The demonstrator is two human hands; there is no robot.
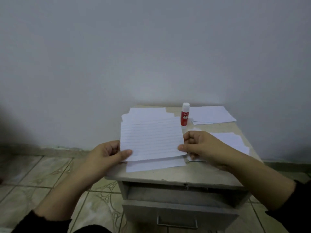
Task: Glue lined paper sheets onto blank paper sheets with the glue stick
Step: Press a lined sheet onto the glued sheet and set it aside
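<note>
A lined paper sheet (151, 138) is held just above the small table. My left hand (107, 153) pinches its near left corner, and my right hand (200, 145) pinches its near right edge. Under it lies a blank sheet (154, 165), with more paper (148, 112) sticking out behind. The red glue stick (184, 114) with a white cap stands upright behind the lined sheet, to the right, with neither hand on it.
More white sheets lie at the table's back right (212, 115) and right side (232, 142). The grey table (176, 175) stands against a plain wall and has a drawer (178, 214) pulled partly open at the front. Patterned floor tiles (42, 179) spread to the left.
</note>
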